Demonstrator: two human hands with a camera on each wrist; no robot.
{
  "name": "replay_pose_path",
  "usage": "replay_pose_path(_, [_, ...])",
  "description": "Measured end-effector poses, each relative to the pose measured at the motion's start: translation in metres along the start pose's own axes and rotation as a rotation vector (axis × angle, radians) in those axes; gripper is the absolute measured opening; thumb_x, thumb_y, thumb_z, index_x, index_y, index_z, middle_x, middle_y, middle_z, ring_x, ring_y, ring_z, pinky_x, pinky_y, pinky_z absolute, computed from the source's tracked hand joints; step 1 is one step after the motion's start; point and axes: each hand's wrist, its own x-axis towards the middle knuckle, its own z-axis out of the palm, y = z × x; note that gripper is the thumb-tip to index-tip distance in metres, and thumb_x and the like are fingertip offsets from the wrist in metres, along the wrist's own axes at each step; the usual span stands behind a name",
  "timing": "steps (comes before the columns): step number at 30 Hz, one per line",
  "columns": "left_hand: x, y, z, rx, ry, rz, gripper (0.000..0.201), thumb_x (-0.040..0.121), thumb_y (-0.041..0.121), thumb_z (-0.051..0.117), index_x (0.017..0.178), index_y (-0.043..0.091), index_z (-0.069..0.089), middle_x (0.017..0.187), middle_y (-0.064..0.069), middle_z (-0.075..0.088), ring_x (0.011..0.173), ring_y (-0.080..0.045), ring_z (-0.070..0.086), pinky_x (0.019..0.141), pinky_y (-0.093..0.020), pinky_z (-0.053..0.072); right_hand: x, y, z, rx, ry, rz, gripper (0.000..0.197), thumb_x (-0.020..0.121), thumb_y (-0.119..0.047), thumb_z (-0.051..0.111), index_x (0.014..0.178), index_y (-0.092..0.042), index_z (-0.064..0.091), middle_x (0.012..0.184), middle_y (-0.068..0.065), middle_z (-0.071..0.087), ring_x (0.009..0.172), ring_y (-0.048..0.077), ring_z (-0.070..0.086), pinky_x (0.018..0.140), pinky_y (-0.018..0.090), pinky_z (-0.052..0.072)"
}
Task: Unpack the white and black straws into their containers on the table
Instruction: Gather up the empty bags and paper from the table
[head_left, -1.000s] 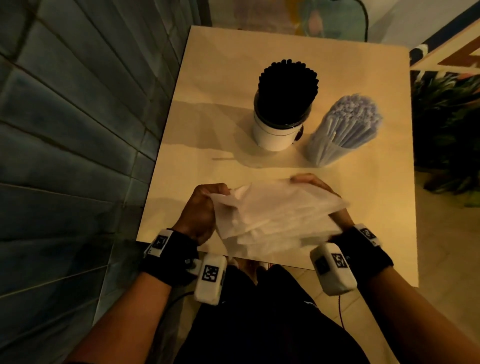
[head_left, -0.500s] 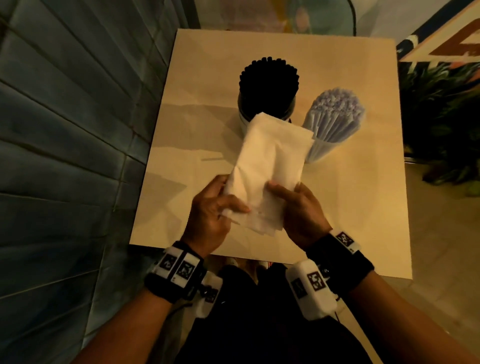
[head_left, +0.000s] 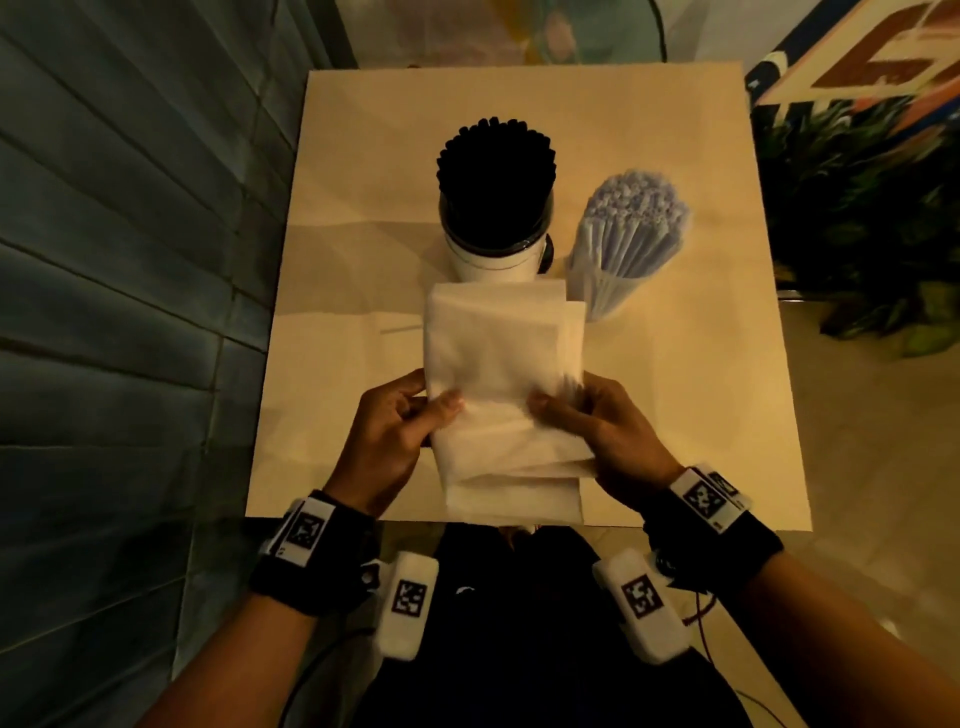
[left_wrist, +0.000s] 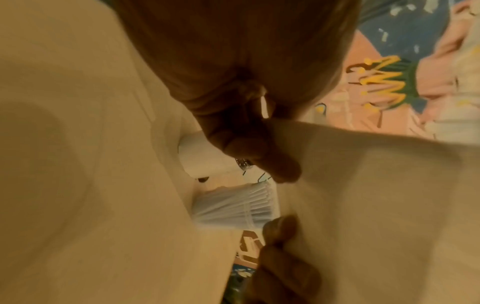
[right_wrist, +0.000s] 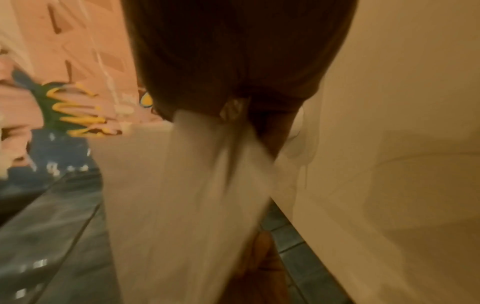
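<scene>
A folded white paper wrapper is held flat above the table's near half. My left hand pinches its left edge, thumb on top. My right hand pinches its right edge the same way. Behind it a white cup stands packed with black straws. To its right a clear container holds white straws, fanned out. In the left wrist view the wrapper fills the right side, with the white straws beyond. The right wrist view shows the wrapper blurred below my fingers.
The beige square table stands against a dark tiled wall on the left. A leafy plant sits past the table's right edge. A painted wall lies beyond the far edge.
The wrapper was crumpled crosswise between my hands, then turned lengthwise towards the cups. Now it is squared up, folded flatter, with both hands at its side edges.
</scene>
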Motion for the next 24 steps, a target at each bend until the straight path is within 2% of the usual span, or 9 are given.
replay_pose_path(3, [0.002, 0.005, 0.0, -0.019, -0.08, 0.023, 0.019, 0.066, 0.009, 0.076, 0.073, 0.026, 0.08, 0.075, -0.001, 0.072, 0.072, -0.025, 0.059, 0.066, -0.032, 0.048, -0.01, -0.005, 0.003, 0.072, 0.039, -0.013, 0.033, 0.07, 0.011, 0.07, 0.051, -0.015, 0.074, 0.056, -0.003, 0.068, 0.051, 0.004, 0.063, 0.053, 0.019, 0.051])
replay_pose_path(5, [0.005, 0.008, 0.005, -0.05, -0.116, -0.006, 0.025, 0.068, 0.002, 0.066, 0.058, 0.023, 0.075, 0.064, 0.001, 0.068, 0.06, -0.018, 0.06, 0.058, -0.024, 0.048, -0.021, -0.012, 0.006, 0.104, 0.064, -0.035, 0.075, 0.086, 0.025, 0.04, 0.039, -0.025, 0.069, 0.047, -0.007, 0.064, 0.043, -0.001, 0.06, 0.048, 0.015, 0.048])
replay_pose_path(8, [0.01, 0.009, 0.008, -0.295, -0.21, -0.12, 0.036, 0.091, 0.003, 0.056, 0.079, 0.024, 0.082, 0.089, 0.0, 0.077, 0.078, -0.013, 0.071, 0.064, -0.024, 0.058, -0.013, -0.011, -0.01, 0.06, 0.064, -0.215, 0.078, 0.086, 0.028, 0.034, 0.048, -0.027, 0.074, 0.059, -0.008, 0.07, 0.057, 0.0, 0.065, 0.056, 0.017, 0.051])
replay_pose_path(9, [0.012, 0.009, 0.007, -0.394, -0.276, -0.181, 0.022, 0.091, 0.019, 0.06, 0.097, 0.026, 0.081, 0.106, -0.003, 0.076, 0.09, -0.017, 0.072, 0.072, -0.031, 0.06, -0.01, -0.013, -0.018, 0.003, 0.034, -0.293, 0.065, 0.084, 0.024, 0.042, 0.059, -0.024, 0.078, 0.069, -0.004, 0.073, 0.066, 0.006, 0.067, 0.062, 0.02, 0.052])
replay_pose_path(11, [0.013, 0.007, 0.006, -0.508, -0.425, -0.358, 0.052, 0.071, 0.053, 0.081, 0.116, 0.027, 0.075, 0.123, -0.011, 0.07, 0.1, -0.03, 0.07, 0.075, -0.047, 0.06, -0.013, -0.025, -0.029, -0.112, -0.023, -0.393, 0.043, 0.081, 0.02, 0.051, 0.077, -0.012, 0.079, 0.084, 0.01, 0.071, 0.077, 0.021, 0.066, 0.066, 0.03, 0.05])
replay_pose_path(13, [0.013, 0.006, 0.012, -0.417, -0.564, -0.451, 0.074, 0.053, 0.06, 0.09, 0.114, 0.021, 0.075, 0.116, -0.019, 0.071, 0.091, -0.038, 0.071, 0.064, -0.047, 0.061, -0.013, -0.03, -0.042, -0.168, -0.104, -0.334, 0.042, 0.078, 0.033, 0.05, 0.082, 0.001, 0.076, 0.088, 0.021, 0.065, 0.078, 0.035, 0.062, 0.063, 0.043, 0.049])
replay_pose_path(16, [0.016, 0.006, 0.032, -0.16, -0.608, -0.4, 0.052, 0.059, 0.039, 0.089, 0.104, 0.016, 0.076, 0.101, -0.022, 0.072, 0.07, -0.035, 0.07, 0.056, -0.034, 0.059, -0.019, -0.032, -0.046, -0.207, -0.087, -0.34, 0.048, 0.076, 0.039, 0.045, 0.085, 0.003, 0.075, 0.09, 0.022, 0.062, 0.081, 0.038, 0.061, 0.064, 0.048, 0.048])
replay_pose_path(20, [0.031, 0.006, 0.05, -0.058, -0.439, -0.167, 0.044, 0.063, 0.034, 0.091, 0.099, 0.014, 0.078, 0.092, -0.011, 0.074, 0.069, -0.028, 0.069, 0.053, -0.033, 0.057, -0.041, -0.02, -0.05, 0.099, 0.102, -0.316, 0.036, 0.091, 0.003, 0.041, 0.118, -0.002, 0.064, 0.093, 0.003, 0.068, 0.081, 0.018, 0.063, 0.07, 0.031, 0.051])
replay_pose_path(24, [0.043, 0.014, 0.088, 0.185, -0.418, 0.005, 0.027, 0.077, 0.01, 0.08, 0.101, 0.016, 0.071, 0.087, 0.004, 0.076, 0.077, -0.016, 0.071, 0.055, -0.031, 0.058, -0.059, -0.008, -0.068, 0.378, 0.168, -0.175, 0.069, 0.084, -0.047, 0.066, 0.144, -0.021, 0.044, 0.115, 0.011, 0.067, 0.111, 0.046, 0.055, 0.096, 0.063, 0.045])
